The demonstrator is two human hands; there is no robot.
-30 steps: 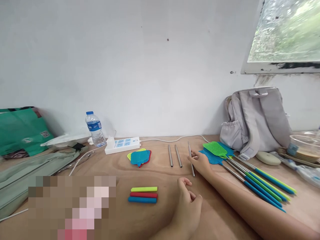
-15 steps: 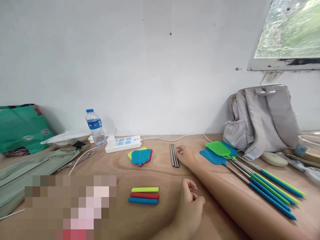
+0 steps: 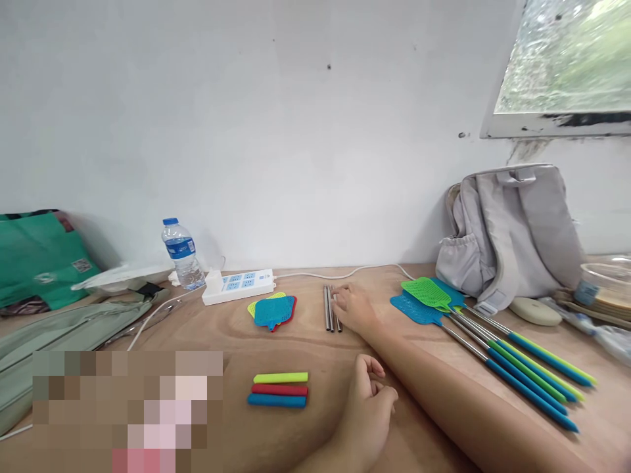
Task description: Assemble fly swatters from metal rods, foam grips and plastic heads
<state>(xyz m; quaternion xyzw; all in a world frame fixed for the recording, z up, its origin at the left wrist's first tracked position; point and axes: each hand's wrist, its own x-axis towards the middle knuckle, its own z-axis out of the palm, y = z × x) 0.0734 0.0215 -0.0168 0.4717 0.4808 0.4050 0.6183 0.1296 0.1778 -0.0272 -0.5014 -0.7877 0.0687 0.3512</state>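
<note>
Three slim silver metal rods (image 3: pixel 327 309) lie side by side at the middle of the bare brown wooden tabletop (image 3: pixel 305 345), lengthwise from near to far, their far ends short of the white wall (image 3: pixel 296 144). The right hand (image 3: pixel 353 309) is over the right side of this row, fingers bent and touching the rods; whether they pinch one cannot be told. The left hand (image 3: pixel 369 401) is nearer, loosely curled with a gap between thumb and fingers, holding nothing. Left of the rods, across a strip of bare wood, blue, yellow and red perforated plastic swatter heads (image 3: pixel 273 311) lie overlapped in a pile. Nearer, the yellow, red and blue tubular handles (image 3: pixel 279 390) lie crosswise in parallel, their right ends roughly in line, with open wood between them and the left hand. Right of the right hand, a further open patch reaches to the overlapped green and blue swatters with metal shafts (image 3: pixel 426 292), whose handles slant toward the near right. Along the far edge, a white cable (image 3: pixel 340 276) runs from the white power strip with blue socket panels (image 3: pixel 241 287); left of that strip stands a clear bottle with a blue cap (image 3: pixel 182 253). A grey fabric backpack (image 3: pixel 527 236) occupies the far right, against the wall.
</note>
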